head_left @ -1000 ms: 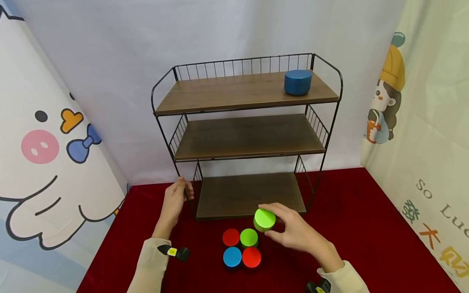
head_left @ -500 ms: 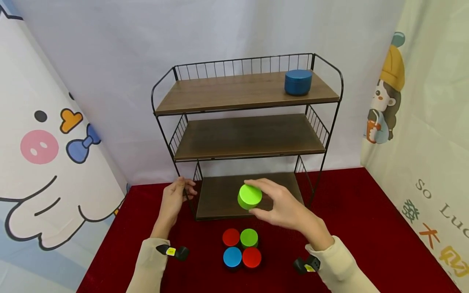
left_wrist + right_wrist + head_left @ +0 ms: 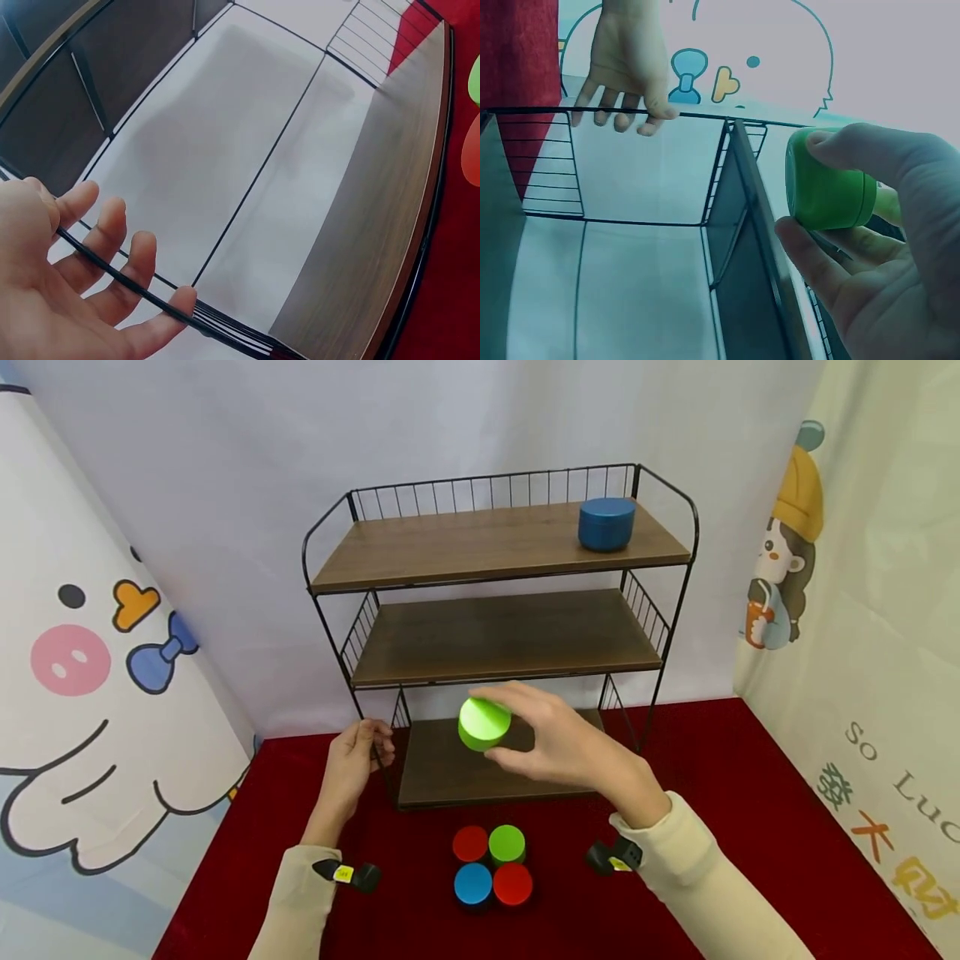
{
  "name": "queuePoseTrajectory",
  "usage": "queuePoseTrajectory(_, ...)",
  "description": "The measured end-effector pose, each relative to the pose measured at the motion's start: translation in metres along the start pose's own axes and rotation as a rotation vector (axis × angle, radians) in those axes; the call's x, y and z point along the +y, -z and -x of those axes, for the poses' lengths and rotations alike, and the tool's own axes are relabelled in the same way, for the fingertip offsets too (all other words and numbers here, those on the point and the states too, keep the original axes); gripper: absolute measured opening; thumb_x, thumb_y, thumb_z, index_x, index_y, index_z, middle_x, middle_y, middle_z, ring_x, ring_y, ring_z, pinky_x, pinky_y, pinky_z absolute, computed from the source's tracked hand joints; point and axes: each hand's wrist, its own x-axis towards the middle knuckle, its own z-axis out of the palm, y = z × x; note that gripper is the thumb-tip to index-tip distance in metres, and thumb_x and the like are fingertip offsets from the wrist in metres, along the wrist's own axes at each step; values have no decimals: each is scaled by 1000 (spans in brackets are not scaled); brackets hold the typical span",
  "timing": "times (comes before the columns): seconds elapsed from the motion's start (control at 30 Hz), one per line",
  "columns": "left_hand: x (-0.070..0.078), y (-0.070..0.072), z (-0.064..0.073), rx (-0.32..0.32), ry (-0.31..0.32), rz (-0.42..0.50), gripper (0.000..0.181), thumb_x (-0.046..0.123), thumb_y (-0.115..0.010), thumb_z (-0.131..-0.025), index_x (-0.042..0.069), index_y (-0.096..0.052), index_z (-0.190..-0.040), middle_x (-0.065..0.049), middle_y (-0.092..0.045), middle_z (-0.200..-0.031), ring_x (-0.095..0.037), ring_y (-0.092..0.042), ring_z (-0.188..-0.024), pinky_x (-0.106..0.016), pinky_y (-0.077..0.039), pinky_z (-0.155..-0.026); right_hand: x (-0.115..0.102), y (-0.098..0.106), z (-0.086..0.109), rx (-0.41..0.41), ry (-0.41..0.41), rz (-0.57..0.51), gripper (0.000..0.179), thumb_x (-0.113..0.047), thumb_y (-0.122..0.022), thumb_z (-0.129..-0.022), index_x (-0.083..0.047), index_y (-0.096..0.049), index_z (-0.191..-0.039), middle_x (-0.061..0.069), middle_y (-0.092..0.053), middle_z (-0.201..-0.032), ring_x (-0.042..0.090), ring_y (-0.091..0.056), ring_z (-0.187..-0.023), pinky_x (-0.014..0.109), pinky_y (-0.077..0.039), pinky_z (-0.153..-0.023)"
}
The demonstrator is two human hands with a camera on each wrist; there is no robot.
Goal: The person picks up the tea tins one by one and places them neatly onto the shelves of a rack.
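My right hand [image 3: 555,739] pinches a bright green round tin [image 3: 482,725] between thumb and fingers. It holds the tin up in front of the gap between the middle and bottom shelves of a three-tier shelf rack [image 3: 495,643]. The tin's side faces the camera in the right wrist view [image 3: 829,184]. At the rack's left front post my left hand [image 3: 352,764] has its fingers loosely curled round the thin black metal; the left wrist view shows the post [image 3: 127,281] crossing the fingers. A blue tin [image 3: 606,525] stands on the top shelf, right side.
On the dark red cloth [image 3: 675,860] before the rack, a red tin [image 3: 470,843], a green tin [image 3: 507,843], a blue tin [image 3: 473,884] and another red tin [image 3: 513,884] stand close together. Printed curtains [image 3: 862,693] hang at the sides and a pale one behind.
My right hand has raised the green tin up and to the left, from beside the tins on the cloth to in front of the rack. The left hand stays at the post.
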Motion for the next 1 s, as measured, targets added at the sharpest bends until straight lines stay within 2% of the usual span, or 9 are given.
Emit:
queuePoseTrajectory(0.13,0,1,-1,-3,16,8,49,37,-33,-112,-6,-56,-107,-4,-56,-84,-14,-62,-78,-27,-59,-75,-4,9,-12,-16,35,14,67,-7,-86,-82,0,-55,-141,14,-62,-136,24,-64,-119,37,-57,-99)
queuePoseTrajectory(0.27,-1,2,-2,-9,12,21,51,35,-32,-112,-9,-58,-109,-5,-50,-79,-15,-59,-72,-27,-58,-73,-6,17,-24,-4,76,29,65,-5,-86,-82,4,-57,-139,15,-64,-131,24,-65,-115,36,-58,-97)
queuePoseTrajectory(0.43,-1,1,-1,-1,16,3,57,41,-33,-110,-9,-59,-110,-5,-51,-77,-15,-59,-72,-25,-57,-70,-12,29,-38,-5,109,56,64,-6,-85,-82,3,-57,-139,16,-64,-130,22,-64,-113,35,-58,-94)
queuePoseTrajectory(0.57,-2,0,1,10,31,-28,57,43,-34,-109,-7,-61,-109,-5,-52,-77,-16,-61,-72,-24,-55,-67,-17,40,-50,-11,119,89,64,-7,-84,-83,2,-57,-140,16,-63,-132,23,-63,-114,34,-58,-95)
queuePoseTrajectory(0.8,1,0,0,1,32,-30,57,43,-34,-109,-7,-62,-110,-6,-52,-77,-17,-61,-73,-25,-55,-68,-24,64,-69,7,120,157,65,-6,-84,-83,2,-56,-141,18,-62,-134,26,-63,-116,37,-56,-98)
queuePoseTrajectory(1.0,3,0,-1,7,42,-52,53,40,-35,-110,-5,-63,-110,-6,-53,-77,-17,-62,-73,-25,-54,-67,-29,81,-84,27,120,166,64,-7,-83,-84,2,-56,-142,17,-63,-133,26,-62,-118,39,-54,-101)
